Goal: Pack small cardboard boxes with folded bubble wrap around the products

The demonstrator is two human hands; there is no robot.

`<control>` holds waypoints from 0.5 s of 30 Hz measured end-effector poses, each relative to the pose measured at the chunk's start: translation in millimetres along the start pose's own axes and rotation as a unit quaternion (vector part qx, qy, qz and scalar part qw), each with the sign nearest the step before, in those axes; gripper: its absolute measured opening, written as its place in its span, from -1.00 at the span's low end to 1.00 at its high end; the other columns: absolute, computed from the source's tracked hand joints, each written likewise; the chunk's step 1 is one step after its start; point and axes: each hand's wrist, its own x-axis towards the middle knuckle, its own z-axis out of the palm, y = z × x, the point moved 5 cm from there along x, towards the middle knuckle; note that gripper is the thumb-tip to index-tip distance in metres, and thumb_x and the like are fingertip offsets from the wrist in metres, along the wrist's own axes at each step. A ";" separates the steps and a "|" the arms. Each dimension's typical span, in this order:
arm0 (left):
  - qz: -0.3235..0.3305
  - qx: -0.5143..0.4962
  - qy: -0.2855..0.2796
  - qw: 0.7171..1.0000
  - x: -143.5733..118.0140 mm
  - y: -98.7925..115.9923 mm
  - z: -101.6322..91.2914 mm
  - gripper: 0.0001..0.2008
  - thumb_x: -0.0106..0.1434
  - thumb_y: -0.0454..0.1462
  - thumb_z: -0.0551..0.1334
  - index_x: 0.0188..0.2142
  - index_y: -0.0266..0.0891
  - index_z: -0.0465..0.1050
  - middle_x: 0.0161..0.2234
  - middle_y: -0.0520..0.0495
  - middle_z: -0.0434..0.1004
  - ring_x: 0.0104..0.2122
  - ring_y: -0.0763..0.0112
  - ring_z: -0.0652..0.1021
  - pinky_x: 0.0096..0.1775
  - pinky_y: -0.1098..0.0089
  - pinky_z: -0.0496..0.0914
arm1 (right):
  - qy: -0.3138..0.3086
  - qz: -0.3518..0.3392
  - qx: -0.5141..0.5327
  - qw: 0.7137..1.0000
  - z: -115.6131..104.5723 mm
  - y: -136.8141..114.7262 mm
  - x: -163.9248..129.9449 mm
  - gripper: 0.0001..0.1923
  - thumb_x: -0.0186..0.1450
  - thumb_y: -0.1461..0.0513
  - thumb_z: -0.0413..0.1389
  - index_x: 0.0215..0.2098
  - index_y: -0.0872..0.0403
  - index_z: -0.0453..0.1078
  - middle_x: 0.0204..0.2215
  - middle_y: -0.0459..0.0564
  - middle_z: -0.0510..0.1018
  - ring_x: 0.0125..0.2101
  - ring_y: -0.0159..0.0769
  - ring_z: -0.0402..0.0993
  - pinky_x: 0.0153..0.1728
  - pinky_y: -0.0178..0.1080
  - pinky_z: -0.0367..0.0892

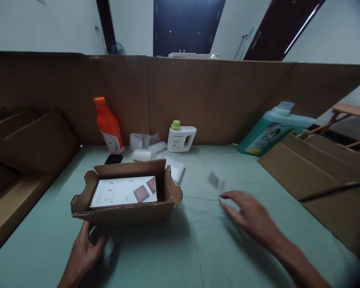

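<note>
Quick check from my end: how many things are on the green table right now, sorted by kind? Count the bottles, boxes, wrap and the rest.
Bottles: 3 (orange bottle, white bottle, teal bottle)
Open cardboard box with a white carton inside: 2
Bubble wrap pieces: about 3, bunched together
Black phone: 1
Small blurred item by the right hand: 1
Total: about 10
</note>
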 end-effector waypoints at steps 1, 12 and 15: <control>-0.004 0.001 -0.007 1.000 -0.9 1.4 -0.9 -0.47 0.09 0.02 0.31 -0.02 -0.19 0.42 -0.12 -0.21 0.62 -0.08 0.00 0.61 -0.11 0.16 0.53 | -0.036 -0.032 0.064 0.997 13.7 -29.1 3.6 -0.62 0.33 0.04 0.06 0.01 0.02 0.50 -0.01 0.14 0.62 0.00 -0.01 0.54 0.02 0.10 0.40; 0.000 -0.031 -0.013 0.999 52.4 40.8 50.4 -0.49 0.19 -0.02 0.25 0.03 -0.26 0.32 -0.16 -0.18 0.58 -0.19 0.13 0.61 -0.21 0.26 0.49 | -0.054 0.003 0.301 0.952 101.1 -121.3 78.6 -0.57 0.23 0.18 0.17 0.06 0.09 0.37 -0.04 0.18 0.59 -0.05 0.05 0.52 -0.10 0.00 0.46; 0.026 -0.033 -0.023 0.999 84.6 51.2 69.9 -0.50 0.22 -0.07 0.21 0.08 -0.27 0.31 -0.15 -0.16 0.56 -0.18 0.18 0.58 -0.18 0.27 0.46 | -0.029 0.017 0.284 0.958 101.1 -107.3 98.4 -0.55 0.26 0.19 0.14 0.11 0.07 0.36 -0.01 0.16 0.59 -0.06 -0.01 0.53 -0.10 -0.04 0.45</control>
